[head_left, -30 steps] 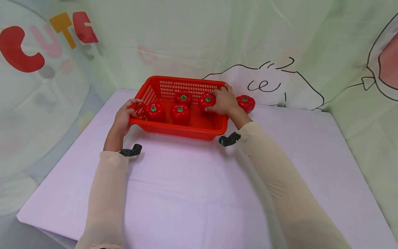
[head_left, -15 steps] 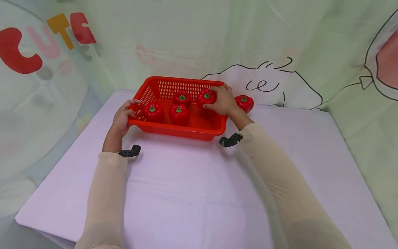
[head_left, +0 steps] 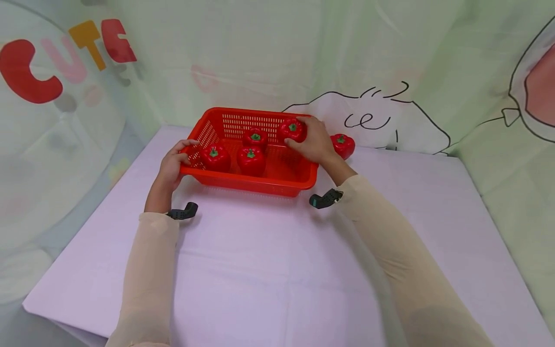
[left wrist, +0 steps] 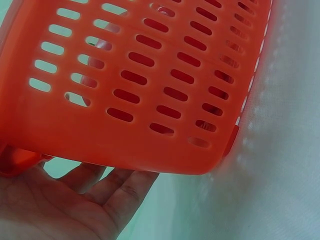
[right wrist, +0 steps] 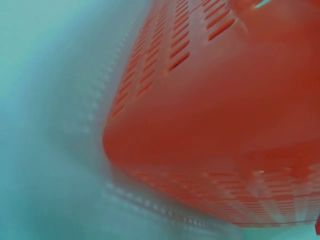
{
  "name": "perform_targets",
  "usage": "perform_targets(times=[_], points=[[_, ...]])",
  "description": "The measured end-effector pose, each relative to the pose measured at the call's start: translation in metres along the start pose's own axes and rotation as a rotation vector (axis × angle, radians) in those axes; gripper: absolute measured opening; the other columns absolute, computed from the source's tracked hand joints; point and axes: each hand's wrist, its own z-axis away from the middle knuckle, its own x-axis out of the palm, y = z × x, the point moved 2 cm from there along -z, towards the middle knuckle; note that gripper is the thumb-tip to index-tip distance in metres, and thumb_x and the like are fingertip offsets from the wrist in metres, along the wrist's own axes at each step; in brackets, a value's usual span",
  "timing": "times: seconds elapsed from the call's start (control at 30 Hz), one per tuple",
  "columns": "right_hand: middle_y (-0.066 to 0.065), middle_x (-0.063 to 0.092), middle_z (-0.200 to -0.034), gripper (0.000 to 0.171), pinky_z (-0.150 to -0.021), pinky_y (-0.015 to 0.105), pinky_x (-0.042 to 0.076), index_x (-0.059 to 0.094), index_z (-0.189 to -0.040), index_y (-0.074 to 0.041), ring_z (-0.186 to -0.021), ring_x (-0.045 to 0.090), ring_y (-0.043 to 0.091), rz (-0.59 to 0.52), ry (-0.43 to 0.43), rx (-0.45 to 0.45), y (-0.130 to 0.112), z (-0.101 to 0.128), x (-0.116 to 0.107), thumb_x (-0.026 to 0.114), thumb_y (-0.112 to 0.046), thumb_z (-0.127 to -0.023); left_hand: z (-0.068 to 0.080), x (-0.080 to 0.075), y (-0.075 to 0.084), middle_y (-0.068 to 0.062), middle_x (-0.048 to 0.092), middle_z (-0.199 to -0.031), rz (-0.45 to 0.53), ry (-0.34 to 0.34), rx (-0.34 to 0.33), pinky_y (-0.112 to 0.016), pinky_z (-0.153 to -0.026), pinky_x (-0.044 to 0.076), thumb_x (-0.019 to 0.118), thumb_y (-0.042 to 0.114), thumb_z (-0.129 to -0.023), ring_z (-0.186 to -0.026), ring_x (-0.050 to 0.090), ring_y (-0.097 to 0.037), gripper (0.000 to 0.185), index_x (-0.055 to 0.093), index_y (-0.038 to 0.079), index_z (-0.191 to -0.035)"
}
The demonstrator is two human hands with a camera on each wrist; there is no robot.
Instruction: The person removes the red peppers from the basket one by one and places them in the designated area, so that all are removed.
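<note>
**Lifting a pepper over the basket's far-right corner**

Holding one red pepper [head_left: 292, 130], the right hand [head_left: 315, 143] has fingers curled round it, thumb on the near side, at the far-right corner of the red basket [head_left: 256, 183]. From the head view the pepper sits about level w/ the back rim; can't tell if it's resting on the rim or hanging clear. Left hand [head_left: 173, 161] grips the basket's left rim, thumb on top; the left wrist cam shows the other fingers [left wrist: 127, 187] under the lip, only loosely bent.

Basket sits on the lilac tablecloth [head_left: 269, 270], toward the back. Inside: 3 more peppers, i.e. one at front left [head_left: 215, 157], one mid-front [head_left: 251, 159], one behind, near the back wall [head_left: 255, 139]. A 5th pepper [head_left: 343, 145] lies on the cloth just outside the right wall, near the right hand. The right wrist cam gives only a blurred close-up of the basket wall [right wrist: 225, 125], nothing of the fingers.

Step in hand, as I read it: moving a pepper across the basket's edge, w/ the left hand steadying. Direction (in or out) isn't clear from this pose. Next move needs the pepper carried clear of the rim, grip kept snug on its glossy skin, then set down upright w/o knocking its neighbours.
</note>
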Motion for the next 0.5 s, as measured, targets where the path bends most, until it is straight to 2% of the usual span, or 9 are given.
perform_targets(times=[0.07, 0.27, 0.5], points=[[0.009, 0.041, -0.151, 0.085, -0.101, 0.048, 0.051, 0.034, -0.151, -0.014, -0.138, 0.039, 0.026, -0.051, 0.029, 0.000, 0.002, 0.002, -0.001, 0.077, -0.032, -0.081, 0.000, 0.000, 0.000, -0.003, 0.031, -0.158, 0.002, -0.002, -0.001, -0.033, -0.097, 0.051, 0.039, -0.002, -0.088, -0.138, 0.035, -0.025, 0.051, 0.054, 0.021, -0.131], [0.007, 0.041, -0.146, 0.080, -0.102, 0.045, 0.051, 0.035, -0.150, -0.019, -0.135, 0.040, 0.022, -0.229, 0.136, 0.012, 0.007, 0.015, -0.010, 0.076, -0.032, -0.083, -0.001, 0.001, -0.001, -0.002, 0.032, -0.157, 0.008, -0.003, 0.001, -0.035, -0.098, 0.051, 0.040, -0.003, -0.087, -0.138, 0.035, -0.024, 0.051, 0.056, 0.022, -0.129], [0.007, 0.043, -0.144, 0.070, -0.103, 0.040, 0.050, 0.039, -0.145, -0.016, -0.124, 0.045, 0.021, -0.408, 0.234, -0.004, 0.012, 0.032, -0.022, 0.071, -0.036, -0.087, 0.000, 0.001, 0.000, -0.001, 0.032, -0.157, -0.002, 0.015, 0.000, -0.034, -0.099, 0.051, 0.040, -0.002, -0.088, -0.138, 0.035, -0.023, 0.051, 0.056, 0.023, -0.130]])
